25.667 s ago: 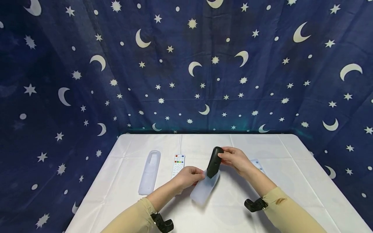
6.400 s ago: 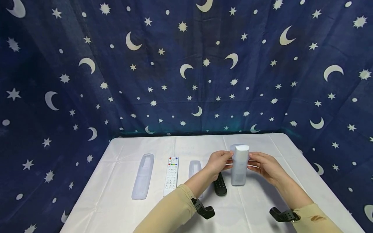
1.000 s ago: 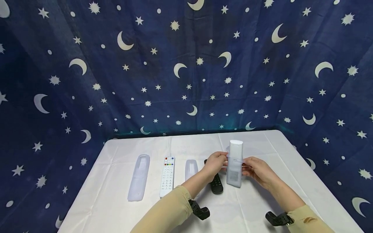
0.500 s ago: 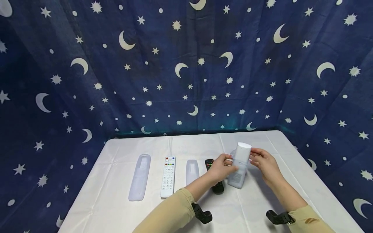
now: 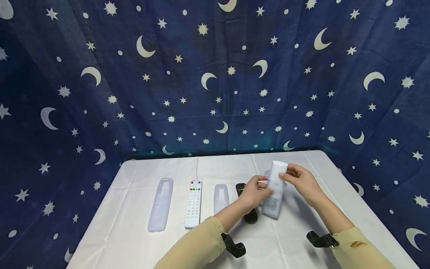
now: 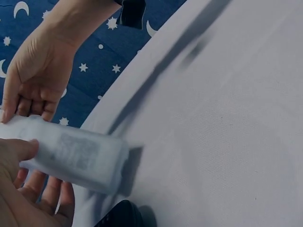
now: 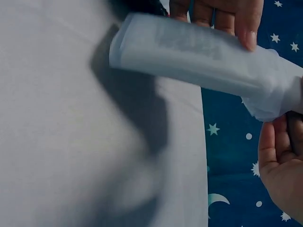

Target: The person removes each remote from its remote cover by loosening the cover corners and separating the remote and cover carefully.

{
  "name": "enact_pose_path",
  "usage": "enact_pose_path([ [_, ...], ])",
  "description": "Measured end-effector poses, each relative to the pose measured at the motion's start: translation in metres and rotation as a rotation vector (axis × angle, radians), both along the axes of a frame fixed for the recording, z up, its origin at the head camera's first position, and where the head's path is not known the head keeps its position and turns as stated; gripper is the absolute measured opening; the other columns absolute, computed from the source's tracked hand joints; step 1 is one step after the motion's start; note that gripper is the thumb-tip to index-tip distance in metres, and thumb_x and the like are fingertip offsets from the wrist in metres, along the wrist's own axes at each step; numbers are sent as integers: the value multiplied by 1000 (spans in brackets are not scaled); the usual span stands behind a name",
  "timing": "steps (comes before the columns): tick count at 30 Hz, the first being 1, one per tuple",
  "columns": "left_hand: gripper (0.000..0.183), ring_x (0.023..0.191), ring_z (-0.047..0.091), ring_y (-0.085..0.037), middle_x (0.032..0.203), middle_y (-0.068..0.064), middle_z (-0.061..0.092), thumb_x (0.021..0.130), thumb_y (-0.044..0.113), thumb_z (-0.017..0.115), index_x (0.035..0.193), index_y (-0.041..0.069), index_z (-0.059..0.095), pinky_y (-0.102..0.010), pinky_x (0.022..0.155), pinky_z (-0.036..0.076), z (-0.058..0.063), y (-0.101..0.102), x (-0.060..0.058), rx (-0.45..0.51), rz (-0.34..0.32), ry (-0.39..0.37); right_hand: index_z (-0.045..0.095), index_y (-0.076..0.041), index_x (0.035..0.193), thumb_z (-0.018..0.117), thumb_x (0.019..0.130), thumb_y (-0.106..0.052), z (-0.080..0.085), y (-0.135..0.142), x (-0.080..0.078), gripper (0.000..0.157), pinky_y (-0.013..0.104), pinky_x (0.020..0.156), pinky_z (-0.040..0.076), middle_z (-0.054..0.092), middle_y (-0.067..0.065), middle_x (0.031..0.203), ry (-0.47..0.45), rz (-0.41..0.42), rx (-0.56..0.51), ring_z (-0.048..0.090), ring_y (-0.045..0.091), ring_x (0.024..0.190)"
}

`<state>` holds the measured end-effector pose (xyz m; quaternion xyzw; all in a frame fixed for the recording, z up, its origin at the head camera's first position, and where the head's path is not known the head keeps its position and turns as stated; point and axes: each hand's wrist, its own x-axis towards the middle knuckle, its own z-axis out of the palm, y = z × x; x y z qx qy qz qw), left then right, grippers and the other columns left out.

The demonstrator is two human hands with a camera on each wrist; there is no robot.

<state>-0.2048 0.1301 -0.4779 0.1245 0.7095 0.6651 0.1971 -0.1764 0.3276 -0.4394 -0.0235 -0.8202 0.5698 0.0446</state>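
Note:
A white remote control [image 5: 277,171] stands back side out, its lower part inside a translucent silicone cover [image 5: 271,206] and its upper end bare. My left hand [image 5: 252,192] grips the covered part at its left side, thumb across the back and fingers behind. With thumb and fingers, my right hand [image 5: 303,184] pinches the bare upper end. A loose flap of the cover bulges out near its mouth. In the left wrist view, printing shows faintly through the cover [image 6: 90,156]. The right wrist view shows the cover [image 7: 189,56] bunched near the right hand [image 7: 286,177].
A black remote control [image 5: 250,215] lies partly behind the left hand. Further left lie a small translucent cover [image 5: 221,197], a white remote control [image 5: 193,205] with coloured buttons, and a longer translucent cover [image 5: 160,205]. A white cloth covers the table [image 5: 124,239].
Earlier a black remote was held at a cover; now it lies on the table. In the last second, my right hand moved from the cover's edge up to the white remote's bare end.

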Motion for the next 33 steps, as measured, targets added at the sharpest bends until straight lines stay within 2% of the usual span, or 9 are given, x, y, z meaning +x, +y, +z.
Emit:
enact_pose_path([
  [4,41,89,67,-15,102,-1,71,92,14,78,129,13,60,-45,82,57,3,-3,1,15,-4,-14,44,10,143,65,103,-30,4,4,-5,61,20,87,49,66,6,120,-15,1,-42,60,1,100],
  [10,30,83,65,-12,94,-1,71,91,12,78,118,3,68,-33,73,57,1,-14,3,-84,-126,-31,38,15,144,62,104,-26,9,8,-10,62,18,86,50,64,-9,108,0,20,-162,60,2,98],
  [14,26,79,65,-12,90,-2,71,90,5,77,113,0,69,-33,72,59,-2,-22,5,-113,-184,-39,40,17,140,63,104,-24,11,8,-13,59,19,84,51,63,-9,104,10,19,-188,61,4,94],
  [18,30,82,68,-14,91,-4,72,87,-3,77,116,-2,67,-34,76,61,-2,-27,5,-86,-217,-58,41,17,138,62,104,-24,11,8,-15,57,20,83,53,62,-7,103,9,16,-174,61,5,92],
  [25,38,80,69,-17,88,-7,69,83,-15,74,118,-3,66,-34,75,61,-2,-31,3,-64,-241,-93,40,17,138,62,104,-24,10,8,-21,58,20,82,53,61,-5,104,-9,11,-188,61,5,92],
  [29,38,80,69,-18,87,-7,68,82,-17,74,116,-2,65,-34,75,61,-2,-29,6,-107,-239,-96,40,19,137,63,103,-19,9,4,-24,55,19,82,53,62,-5,102,-5,11,-228,61,4,92],
  [33,36,80,70,-21,86,-7,67,81,-19,73,112,-2,64,-36,76,62,-2,-27,11,-140,-222,-115,41,17,137,64,103,-20,9,0,-26,55,20,83,52,63,-5,103,-12,9,-204,61,4,93],
])
